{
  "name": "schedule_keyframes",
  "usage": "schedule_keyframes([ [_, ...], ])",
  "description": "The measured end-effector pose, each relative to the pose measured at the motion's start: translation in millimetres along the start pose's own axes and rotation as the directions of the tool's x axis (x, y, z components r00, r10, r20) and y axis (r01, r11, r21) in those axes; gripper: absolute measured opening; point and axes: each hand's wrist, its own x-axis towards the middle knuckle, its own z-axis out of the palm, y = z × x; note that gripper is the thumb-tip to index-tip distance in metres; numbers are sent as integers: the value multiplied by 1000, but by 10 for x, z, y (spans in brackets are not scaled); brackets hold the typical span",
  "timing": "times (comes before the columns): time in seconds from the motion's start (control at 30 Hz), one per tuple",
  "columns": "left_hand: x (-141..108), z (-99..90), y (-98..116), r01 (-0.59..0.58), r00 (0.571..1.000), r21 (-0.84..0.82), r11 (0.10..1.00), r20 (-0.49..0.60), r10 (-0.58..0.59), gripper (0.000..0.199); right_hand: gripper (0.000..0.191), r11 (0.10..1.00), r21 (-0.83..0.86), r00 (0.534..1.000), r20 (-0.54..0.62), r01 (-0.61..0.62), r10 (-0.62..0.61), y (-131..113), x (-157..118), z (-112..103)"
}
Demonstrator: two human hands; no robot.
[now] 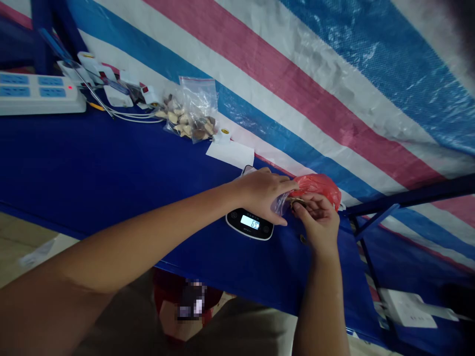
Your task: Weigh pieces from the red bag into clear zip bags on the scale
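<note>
Above a black-and-white digital scale [260,231] with a lit display, my left hand [261,193] grips a clear plastic bag [281,201] between thumb and fingers. My right hand [319,213] is at the mouth of that bag, its fingers pinched on a small brown dried piece [298,202]; its exact kind is unclear. A red plastic bag [318,184] lies just behind my right hand. On the blue table below this hand rests another small dark piece [303,239]. My left hand and forearm cover much of the scale's top.
Clear zip bags of pale and brown dried pieces [185,123] stand at the back, beside a white paper [230,153]. A power strip [40,94], cables and a screwdriver [97,96] lie at the left. A striped tarp [267,69] hangs behind the blue table [129,163].
</note>
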Motion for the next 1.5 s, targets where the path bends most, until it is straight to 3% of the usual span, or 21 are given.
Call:
schedule_keyframes([
  [0.13, -25, 8, 117, -13, 1000, 36, 999, -8, 13, 68, 21, 992, -99, 997, 20, 75, -74, -27, -32, 60],
  [0.3, -12, 22, 143, -18, 1000, 117, 993, -1, 19, 55, 12, 930, -339, 989, 26, 145, -145, -36, -48, 147],
  [0.43, 21, 82, 122, -51, 999, 155, 987, -8, 52, 51, 10, 885, -440, 987, 109, 151, -114, -75, -55, 222],
  [0.6, 39, 126, 119, -52, 999, 35, 998, -3, 52, 71, 19, 905, -412, 989, 137, 103, -51, -110, -40, 214],
  [0.67, 14, 65, 64, -52, 997, -71, 996, -55, 48, 80, 24, 938, -341, 994, 102, 62, -28, -89, -19, 196],
  [0.73, -41, -37, -72, -26, 986, -204, 979, -168, -9, 74, 30, 975, -220, 996, 71, -33, 50, -43, 8, 191],
  [0.8, -128, -139, -297, 54, 938, -349, 936, -302, -167, 51, 35, 987, -106, 989, 68, -122, 129, 16, 38, 198],
  [0.83, -182, -176, -436, 119, 890, -417, 901, -358, -283, 40, 37, 987, -79, 988, 50, -141, 145, 47, 53, 200],
  [0.9, -295, -207, -726, 240, 729, -500, 832, -474, -495, 34, 36, 986, -86, 989, -55, -142, 137, 105, 80, 185],
  [0.97, -393, -186, -982, 359, 606, -533, 766, -491, -625, 31, 31, 981, -144, 969, -229, -127, 92, 156, 103, 134],
  [1.03, -451, -141, -1153, 453, 546, -550, 701, -450, -707, 28, 32, 965, -235, 938, -344, -120, 33, 201, 122, 59],
  [1.13, -459, -85, -1241, 498, 505, -581, 644, -409, -760, 29, 38, 935, -325, 922, -387, -141, 5, 253, 143, -25],
  [1.3, -418, -75, -1183, 476, 477, -564, 675, -479, -737, 46, 59, 967, -23, 827, -524, -255, 205, 253, 161, 19],
  [1.4, -383, -88, -1151, 463, 444, -546, 698, -539, -716, 57, 57, 959, 57, 819, -508, -278, 268, 230, 167, 58],
  [1.5, -343, -83, -1135, 486, 424, -592, 643, -484, -766, 49, 56, 950, 102, 820, -484, -295, 306, 236, 179, 57],
])
